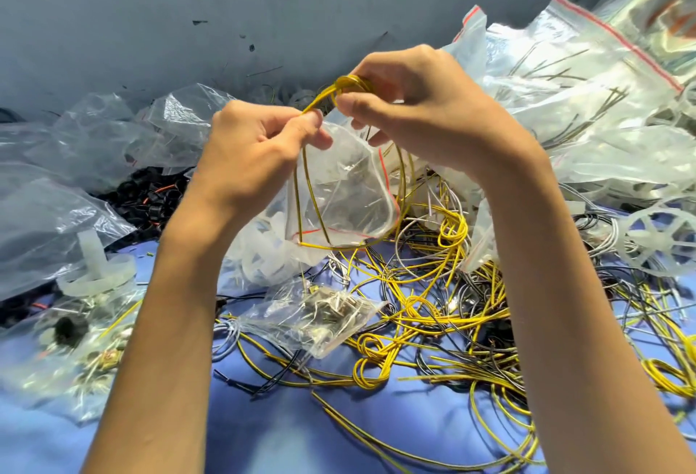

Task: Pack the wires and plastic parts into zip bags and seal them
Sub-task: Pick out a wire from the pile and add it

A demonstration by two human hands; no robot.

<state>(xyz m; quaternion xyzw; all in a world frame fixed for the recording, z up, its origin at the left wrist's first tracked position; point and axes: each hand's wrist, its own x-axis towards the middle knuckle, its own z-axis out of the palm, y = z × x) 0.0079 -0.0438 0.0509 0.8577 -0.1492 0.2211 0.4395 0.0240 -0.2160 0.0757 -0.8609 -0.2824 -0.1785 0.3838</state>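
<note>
Both hands are raised over the blue cloth. My right hand (418, 104) grips a small coil of yellow wire (348, 85) between thumb and fingers. My left hand (260, 149) pinches the same wire just left of the coil, and its long loop (312, 187) hangs down from there. A clear zip bag (346, 187) with a red seal line hangs below the hands, in front of the loop; which hand holds it I cannot tell. Loose yellow, white and black wires (433, 308) lie tangled on the cloth underneath.
A small filled zip bag (312, 317) lies below the hands. Crumpled clear bags (56, 217) and black parts (150, 195) sit at the left. A heap of large zip bags (595, 97) rises at the right, beside white plastic wheel-shaped parts (655, 236). A grey wall stands behind.
</note>
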